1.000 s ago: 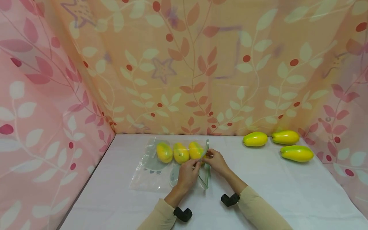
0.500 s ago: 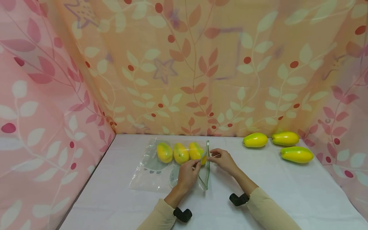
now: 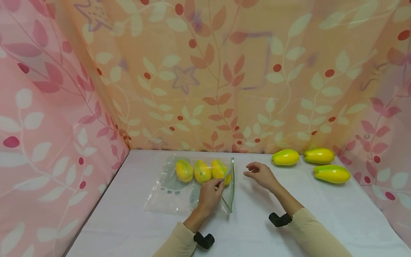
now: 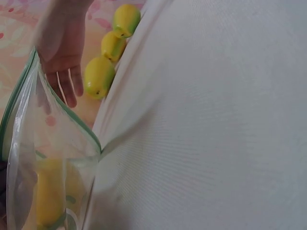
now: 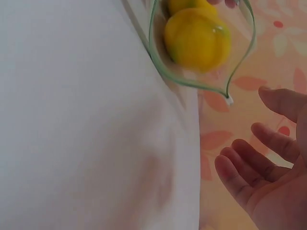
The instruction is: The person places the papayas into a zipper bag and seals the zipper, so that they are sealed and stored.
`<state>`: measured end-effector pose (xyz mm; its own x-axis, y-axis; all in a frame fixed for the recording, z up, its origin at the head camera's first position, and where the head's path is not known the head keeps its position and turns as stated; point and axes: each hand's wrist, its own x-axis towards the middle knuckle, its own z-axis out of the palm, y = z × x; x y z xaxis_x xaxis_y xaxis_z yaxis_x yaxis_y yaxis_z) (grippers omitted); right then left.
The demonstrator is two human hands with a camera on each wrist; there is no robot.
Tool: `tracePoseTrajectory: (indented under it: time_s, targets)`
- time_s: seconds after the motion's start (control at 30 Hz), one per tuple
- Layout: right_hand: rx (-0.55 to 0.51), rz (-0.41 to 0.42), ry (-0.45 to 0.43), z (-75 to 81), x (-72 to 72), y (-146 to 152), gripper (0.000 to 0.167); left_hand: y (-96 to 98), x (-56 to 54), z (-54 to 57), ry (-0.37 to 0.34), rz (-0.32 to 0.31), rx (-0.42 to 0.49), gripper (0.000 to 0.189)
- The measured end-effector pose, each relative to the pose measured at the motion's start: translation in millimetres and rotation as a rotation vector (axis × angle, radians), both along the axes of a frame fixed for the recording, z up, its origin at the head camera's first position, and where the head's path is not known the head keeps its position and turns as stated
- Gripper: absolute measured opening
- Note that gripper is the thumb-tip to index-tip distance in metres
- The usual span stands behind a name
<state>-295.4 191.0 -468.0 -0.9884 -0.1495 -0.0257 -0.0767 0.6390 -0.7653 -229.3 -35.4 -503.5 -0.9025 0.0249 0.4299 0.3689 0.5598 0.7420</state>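
My left hand [image 3: 210, 194] pinches the upper lip of a clear zip bag [image 3: 154, 200] with a green seal strip. Three yellow-green papayas [image 3: 202, 171] lie side by side inside it, near its far side. The bag's mouth gapes toward the right; the right wrist view looks in on a papaya [image 5: 196, 40] behind the green rim [image 5: 189, 85]. Apart from the bag, to its right, my right hand [image 3: 261, 175] hovers with fingers loosely bent and nothing in them. The right wrist view shows its thumb and fingers [image 5: 240, 177] spread apart.
Three more papayas [image 3: 319, 156] sit at the back right of the white-covered table [image 3: 321, 203]. A patterned curtain [image 3: 205, 89] rises along the table's back edge, with pink cloth at both sides. A dark wrist device [image 3: 204, 240] is on each forearm.
My right hand has let go of the bag's edge and moved right, away from it. The left hand keeps its hold, and the papayas stay where they were.
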Motion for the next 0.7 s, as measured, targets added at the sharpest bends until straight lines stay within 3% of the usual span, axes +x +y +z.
tracePoseTrajectory:
  time_s: [0.53, 0.7]
  targets:
    - [0.09, -0.018, 0.023, 14.2, -1.5, 53, 0.054, -1.3, 1.2, 2.7, -0.018, 0.002, 0.004, 0.019]
    - [0.157, -0.024, 0.024, 17.9, 0.6, 73, 0.059, -2.3, 0.5, 2.8, -0.066, 0.003, 0.0, 0.021]
